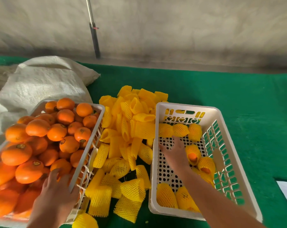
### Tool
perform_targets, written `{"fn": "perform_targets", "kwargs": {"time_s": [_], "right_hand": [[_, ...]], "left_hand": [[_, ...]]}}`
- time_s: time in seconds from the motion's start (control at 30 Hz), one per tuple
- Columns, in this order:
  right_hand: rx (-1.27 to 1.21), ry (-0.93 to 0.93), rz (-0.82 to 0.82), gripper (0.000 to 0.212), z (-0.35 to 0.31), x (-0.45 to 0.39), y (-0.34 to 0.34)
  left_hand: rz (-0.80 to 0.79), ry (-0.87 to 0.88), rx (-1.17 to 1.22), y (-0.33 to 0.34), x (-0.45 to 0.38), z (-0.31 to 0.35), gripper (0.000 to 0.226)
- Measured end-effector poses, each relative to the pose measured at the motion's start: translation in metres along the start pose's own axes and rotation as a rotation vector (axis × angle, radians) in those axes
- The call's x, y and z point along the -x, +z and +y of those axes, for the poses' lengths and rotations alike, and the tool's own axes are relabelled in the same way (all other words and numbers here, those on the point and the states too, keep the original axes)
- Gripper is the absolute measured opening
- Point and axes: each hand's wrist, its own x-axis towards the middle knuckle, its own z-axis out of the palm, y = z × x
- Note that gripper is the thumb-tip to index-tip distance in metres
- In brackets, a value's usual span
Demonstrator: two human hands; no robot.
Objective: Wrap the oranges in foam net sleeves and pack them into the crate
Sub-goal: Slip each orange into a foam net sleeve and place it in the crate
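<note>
Reaching my right hand (174, 150), fingers spread and empty, into the packing crate (185, 106) among the few wrapped oranges (180, 130), I am resting my left hand (57, 183), loosely open, on bare oranges (37, 127) heaping their basket (88, 155). Next I am needing a foam sleeve (133, 129) from between.

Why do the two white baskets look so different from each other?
The left basket is heaped with bare oranges; the right basket holds only a few oranges in yellow foam nets, so its holey floor shows. The left hand reaches into the left basket; the right hand reaches, open, into the right one. Both are white plastic and sit on the green cloth.
</note>
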Motion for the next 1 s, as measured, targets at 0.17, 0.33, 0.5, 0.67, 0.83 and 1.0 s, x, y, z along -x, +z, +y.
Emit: {"fn": "perform_targets", "kwargs": {"time_s": [0.17,0.33,0.5,0.67,0.83,1.0], "right_hand": [[-0.123,-0.106,-0.006,0.069,-0.02,0.066,0.007],[0.029,-0.236,-0.142,0.069,-0.023,0.118,0.034],[0.178,-0.293,-0.12,0.065,-0.017,0.135,0.042],[0.193,-0.289,-0.106,0.069,-0.016,0.134,0.042],[0.274,-0.293,-0.088,0.064,-0.019,0.135,0.041],[0.227,-0.23,-0.089,0.065,-0.023,0.139,0.042]], "left_hand": [[0.128,-0.059,0.097,-0.011,0.016,0.015,0.03],[0.113,-0.085,0.089,-0.015,0.023,0.019,0.036],[0.108,-0.097,0.084,-0.016,0.03,0.019,0.048],[0.194,-0.065,0.207,-0.028,0.035,0.012,0.056],[0.472,-0.038,0.126,-0.066,0.026,-0.018,0.035],[0.34,-0.069,-0.166,-0.075,0.014,-0.038,0.041]]}}
